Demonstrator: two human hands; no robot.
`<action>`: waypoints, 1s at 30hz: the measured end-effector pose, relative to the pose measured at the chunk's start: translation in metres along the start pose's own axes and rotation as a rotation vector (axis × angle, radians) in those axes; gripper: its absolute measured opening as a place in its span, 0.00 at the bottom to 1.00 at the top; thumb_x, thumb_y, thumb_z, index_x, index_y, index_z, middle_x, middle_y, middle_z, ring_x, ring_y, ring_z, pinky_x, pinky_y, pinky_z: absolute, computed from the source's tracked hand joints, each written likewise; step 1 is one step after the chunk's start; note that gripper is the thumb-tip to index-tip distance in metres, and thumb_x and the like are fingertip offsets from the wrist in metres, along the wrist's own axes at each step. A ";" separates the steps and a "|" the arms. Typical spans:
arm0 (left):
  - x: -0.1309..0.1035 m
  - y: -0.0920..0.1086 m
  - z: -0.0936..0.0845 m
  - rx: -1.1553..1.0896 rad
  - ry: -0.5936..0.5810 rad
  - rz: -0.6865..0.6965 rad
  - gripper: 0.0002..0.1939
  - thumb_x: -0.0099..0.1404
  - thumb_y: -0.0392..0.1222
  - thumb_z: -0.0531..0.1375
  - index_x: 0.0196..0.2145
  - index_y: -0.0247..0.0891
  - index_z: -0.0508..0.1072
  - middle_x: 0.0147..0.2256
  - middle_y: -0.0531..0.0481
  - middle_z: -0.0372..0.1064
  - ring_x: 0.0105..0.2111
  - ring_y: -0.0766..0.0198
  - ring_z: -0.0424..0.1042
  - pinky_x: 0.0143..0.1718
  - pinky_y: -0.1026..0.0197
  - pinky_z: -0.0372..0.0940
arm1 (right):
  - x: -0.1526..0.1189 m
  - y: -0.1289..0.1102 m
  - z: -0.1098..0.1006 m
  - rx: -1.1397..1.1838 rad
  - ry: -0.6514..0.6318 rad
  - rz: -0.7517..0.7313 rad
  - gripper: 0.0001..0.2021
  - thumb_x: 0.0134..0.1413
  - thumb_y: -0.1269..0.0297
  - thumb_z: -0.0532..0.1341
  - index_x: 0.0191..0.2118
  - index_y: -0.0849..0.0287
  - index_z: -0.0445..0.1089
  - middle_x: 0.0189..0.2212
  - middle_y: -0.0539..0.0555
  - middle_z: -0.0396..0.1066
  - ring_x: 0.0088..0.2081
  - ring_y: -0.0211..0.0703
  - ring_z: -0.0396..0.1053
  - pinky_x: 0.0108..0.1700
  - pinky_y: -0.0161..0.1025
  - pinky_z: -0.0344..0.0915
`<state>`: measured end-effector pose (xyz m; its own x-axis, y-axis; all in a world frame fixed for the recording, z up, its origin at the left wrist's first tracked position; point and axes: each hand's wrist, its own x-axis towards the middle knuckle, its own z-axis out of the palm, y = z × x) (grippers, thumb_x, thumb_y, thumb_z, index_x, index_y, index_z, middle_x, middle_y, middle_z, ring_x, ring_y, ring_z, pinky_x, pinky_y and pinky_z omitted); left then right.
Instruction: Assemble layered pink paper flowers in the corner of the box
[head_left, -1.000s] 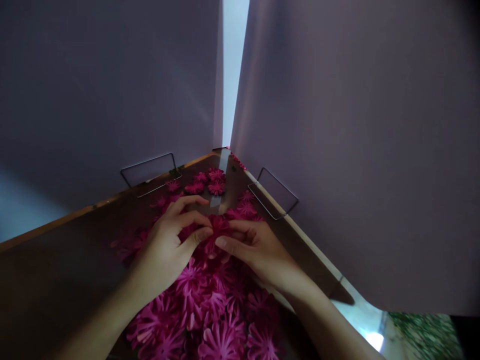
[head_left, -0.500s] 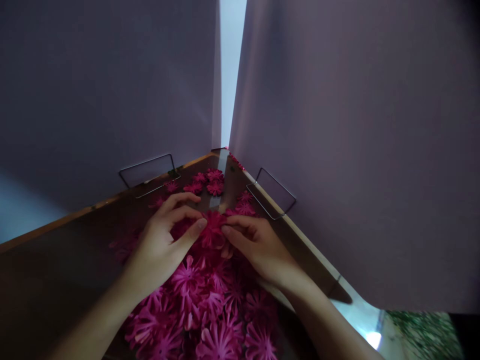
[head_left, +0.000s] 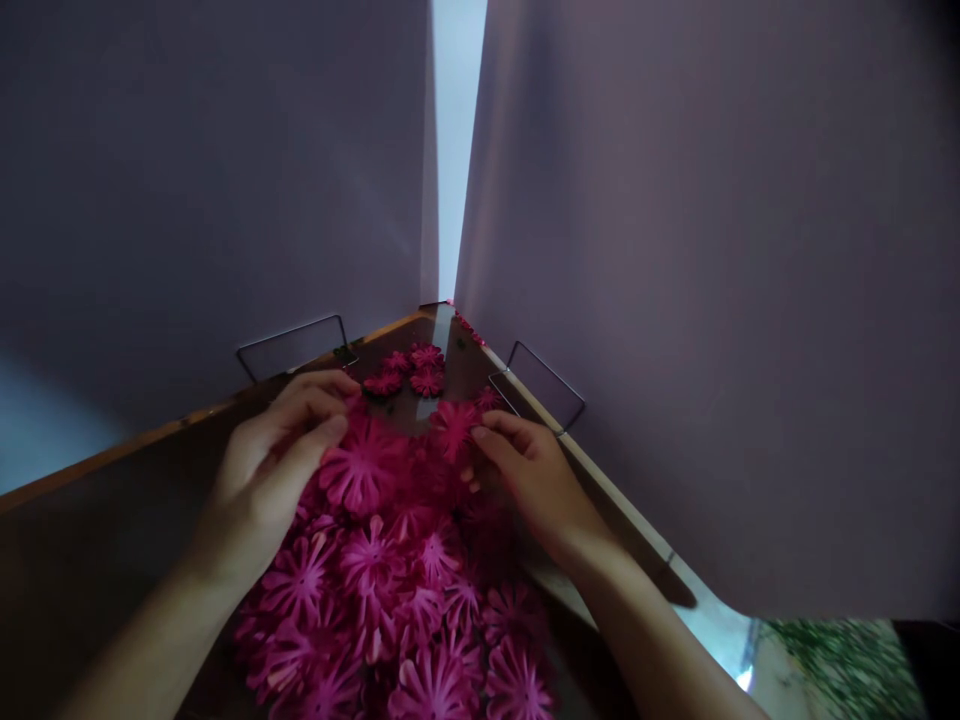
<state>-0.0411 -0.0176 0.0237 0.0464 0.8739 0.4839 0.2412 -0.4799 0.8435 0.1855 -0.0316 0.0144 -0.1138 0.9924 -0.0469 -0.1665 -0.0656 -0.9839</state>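
A magenta artificial flower (head_left: pixel 454 428) is pinched at its right edge between the thumb and fingers of my right hand (head_left: pixel 529 475). Another, larger-looking magenta flower layer (head_left: pixel 363 468) sits at the fingertips of my left hand (head_left: pixel 281 455), whose thumb and forefinger are closed on its upper left edge. The two flowers are apart, side by side above a heap of similar flat-petalled flowers (head_left: pixel 431 600). The heap spreads below and between my forearms. Blur and shadow hide the flowers under my hands.
Beyond my hands, several flowers (head_left: pixel 427 381) lie on the dark tabletop (head_left: pixel 112 560). Grey partition panels (head_left: pixel 210 180) (head_left: pixel 712 300) stand along both table edges, meeting near a bright gap. Wire stands (head_left: pixel 289 325) (head_left: pixel 551 385) support them. Green foliage (head_left: pixel 840 665) shows at lower right.
My hands were close together at one flower. They have moved apart, the left one further left, and each now has a separate flower at its fingertips.
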 end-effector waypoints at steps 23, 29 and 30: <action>-0.011 0.003 0.024 0.370 -0.192 0.391 0.03 0.62 0.35 0.66 0.36 0.38 0.78 0.36 0.49 0.71 0.39 0.61 0.69 0.40 0.59 0.65 | -0.012 0.005 0.016 -0.096 -0.090 -0.067 0.12 0.51 0.58 0.68 0.26 0.58 0.69 0.21 0.47 0.69 0.24 0.34 0.65 0.29 0.32 0.60; -0.011 0.007 0.021 0.220 -0.279 0.172 0.04 0.60 0.39 0.68 0.35 0.42 0.78 0.36 0.51 0.74 0.38 0.61 0.73 0.40 0.60 0.67 | -0.013 0.003 0.018 -0.056 -0.100 -0.076 0.12 0.46 0.60 0.71 0.22 0.57 0.70 0.19 0.47 0.68 0.23 0.35 0.65 0.29 0.34 0.61; -0.011 0.008 0.022 0.196 -0.293 0.129 0.04 0.61 0.40 0.66 0.36 0.42 0.78 0.36 0.50 0.75 0.39 0.61 0.73 0.40 0.60 0.67 | -0.012 0.004 0.018 -0.055 -0.098 -0.083 0.12 0.46 0.60 0.71 0.22 0.57 0.70 0.19 0.47 0.68 0.23 0.36 0.65 0.29 0.34 0.61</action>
<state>-0.0186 -0.0293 0.0200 0.3574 0.8059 0.4720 0.3951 -0.5884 0.7055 0.1688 -0.0460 0.0145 -0.1973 0.9791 0.0495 -0.1261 0.0248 -0.9917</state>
